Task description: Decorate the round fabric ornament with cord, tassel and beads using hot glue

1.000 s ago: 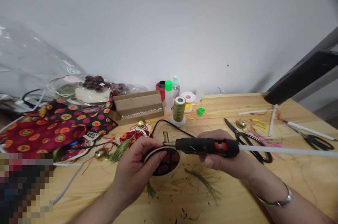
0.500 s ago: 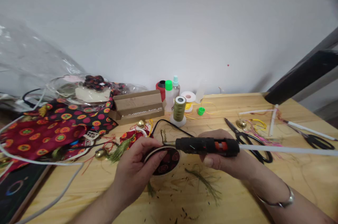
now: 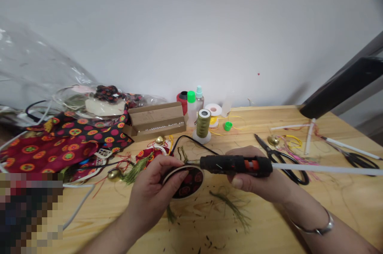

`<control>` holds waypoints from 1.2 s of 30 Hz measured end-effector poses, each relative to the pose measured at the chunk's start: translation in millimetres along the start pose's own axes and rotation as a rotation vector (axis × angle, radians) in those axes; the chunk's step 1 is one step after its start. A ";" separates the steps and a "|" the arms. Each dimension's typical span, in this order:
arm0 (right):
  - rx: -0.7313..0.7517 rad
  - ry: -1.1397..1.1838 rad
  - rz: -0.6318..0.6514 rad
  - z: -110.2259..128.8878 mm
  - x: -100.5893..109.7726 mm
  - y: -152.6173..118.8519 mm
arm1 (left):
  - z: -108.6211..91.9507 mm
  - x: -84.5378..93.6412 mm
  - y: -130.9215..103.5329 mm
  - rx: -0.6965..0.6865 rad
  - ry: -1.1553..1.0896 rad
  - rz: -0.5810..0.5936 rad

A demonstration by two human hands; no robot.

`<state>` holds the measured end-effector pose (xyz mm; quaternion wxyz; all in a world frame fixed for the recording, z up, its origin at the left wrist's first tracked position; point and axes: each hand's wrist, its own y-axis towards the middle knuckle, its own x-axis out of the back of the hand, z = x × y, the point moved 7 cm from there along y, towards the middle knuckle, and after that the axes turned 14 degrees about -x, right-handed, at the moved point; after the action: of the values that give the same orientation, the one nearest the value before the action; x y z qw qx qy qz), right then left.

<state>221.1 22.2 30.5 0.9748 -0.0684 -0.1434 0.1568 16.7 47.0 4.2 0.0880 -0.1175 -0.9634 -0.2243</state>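
My left hand (image 3: 155,190) pinches a round, flat piece covered in dark red patterned fabric (image 3: 191,184) with a pale rim. In my right hand (image 3: 254,184) is a black glue gun (image 3: 236,165), lying level, with a long white glue stick (image 3: 323,169) out of its back end. The gun's tip points left and is at the upper edge of the round piece, near my left fingertips. A dark olive cord (image 3: 182,153) rises there. Olive threads (image 3: 171,215) hang below the round piece, and a loose olive tassel (image 3: 231,206) lies right of it.
Behind stand an olive thread spool (image 3: 204,124), a green-capped bottle (image 3: 191,106) and an open cardboard box (image 3: 158,120). Black scissors (image 3: 281,158) lie to the right beside a gold bell (image 3: 273,140). Patterned fabric (image 3: 44,150) is heaped at the left; a black cable runs behind the gun.
The glue gun has shifted very slightly right, and the olive cord by its tip leans a little more to the left. My left hand holds the round piece almost as before.
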 end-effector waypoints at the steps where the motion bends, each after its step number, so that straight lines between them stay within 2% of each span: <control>1: 0.000 -0.005 -0.002 0.1 0.1 -0.1 | 0.5 0.0 0.1 0.005 -0.005 -0.003; 11: -0.008 -0.005 -0.007 -1.1 2.9 1.5 | -1.4 -0.8 0.1 0.012 -0.044 -0.002; 15: 0.037 -0.004 -0.026 5.0 6.3 0.7 | -2.4 0.1 0.8 -0.007 -0.006 -0.013; 18: 0.085 0.003 -0.072 8.6 17.3 -3.7 | -1.5 1.2 0.9 -0.022 0.006 -0.013; 21: 0.082 0.036 -0.280 3.0 47.5 -11.9 | 1.0 2.1 1.2 -0.010 0.007 -0.006; 24: 0.081 0.089 -0.667 -5.1 91.8 -27.4 | 1.2 -0.1 1.4 0.009 0.006 0.011; 26: 0.022 -0.043 -0.963 -7.4 116.2 -38.2 | 1.1 -0.2 0.2 0.055 0.002 -0.027; 28: -0.138 -0.334 -1.132 -7.1 128.6 -38.6 | 0.2 -1.0 -1.7 0.104 -0.015 -0.069; 29: -0.226 -0.484 -1.140 -7.6 130.6 -33.7 | -0.5 -1.9 -2.5 0.121 -0.027 -0.081; 30: -0.312 -0.621 -1.095 -9.9 129.9 -26.1 | -1.5 -2.9 -2.9 0.129 -0.038 -0.085; 32: -0.455 -0.819 -0.943 -19.1 123.5 -10.0 | -3.0 -3.7 -2.8 0.126 -0.047 -0.086; 34: -0.549 -0.935 -0.812 -30.1 114.4 1.6 | -3.4 -2.9 -1.6 0.106 -0.042 -0.075; 36: -0.575 -0.970 -0.739 -38.5 106.4 8.7 | -3.9 -3.0 0.4 0.062 -0.035 -0.036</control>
<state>327.1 61.6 19.9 0.7325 -0.1935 -0.6150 -0.2185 20.0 45.0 7.1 0.0708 -0.1010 -0.9732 -0.1940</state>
